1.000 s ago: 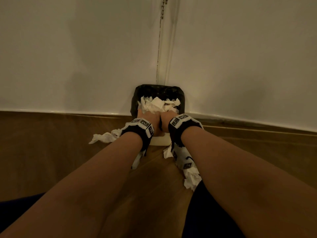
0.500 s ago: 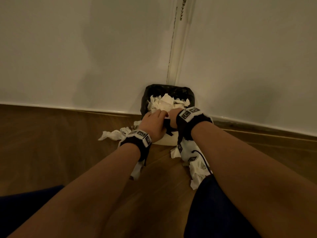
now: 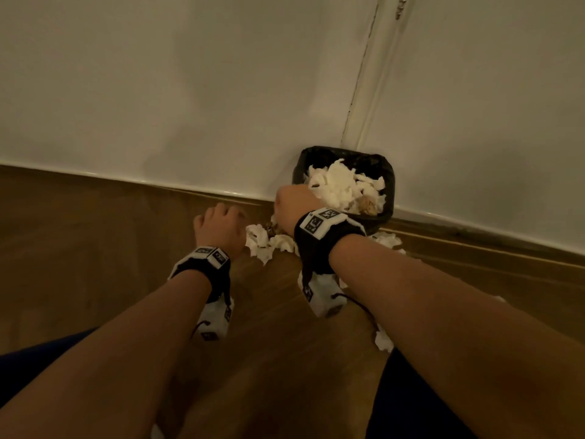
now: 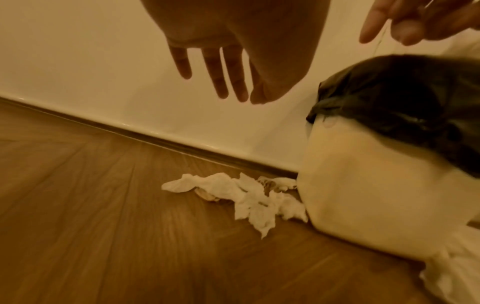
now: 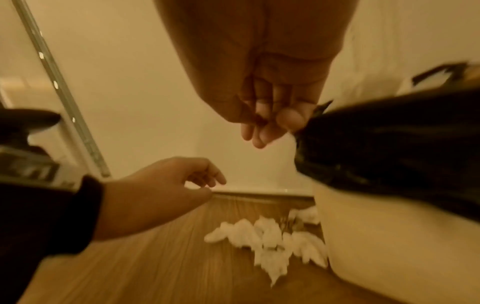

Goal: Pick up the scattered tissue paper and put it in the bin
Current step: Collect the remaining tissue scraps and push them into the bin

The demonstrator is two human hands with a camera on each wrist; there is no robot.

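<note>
A cream bin (image 3: pixel 345 152) with a black liner stands against the wall, heaped with white tissue (image 3: pixel 342 185). A clump of crumpled tissue (image 3: pixel 266 243) lies on the wood floor at the bin's left foot, also in the left wrist view (image 4: pixel 241 195) and the right wrist view (image 5: pixel 267 240). My left hand (image 3: pixel 226 215) hovers above and left of that clump, fingers straight and empty (image 4: pixel 223 82). My right hand (image 3: pixel 294 201) sits at the bin's left rim; its fingers hang loosely curled beside the liner edge (image 5: pixel 267 127) and hold nothing.
A white wall and dark skirting run behind the bin, with a vertical seam (image 3: pixel 357 90) above it. More tissue lies to the right of the bin (image 3: pixel 387 240) and near my right leg (image 3: pixel 383 340). Bare wood floor stretches to the left.
Both hands were on the tissue heap in the bin. The left hand has come off and swung left and down over the floor clump; the right has drawn back to the rim.
</note>
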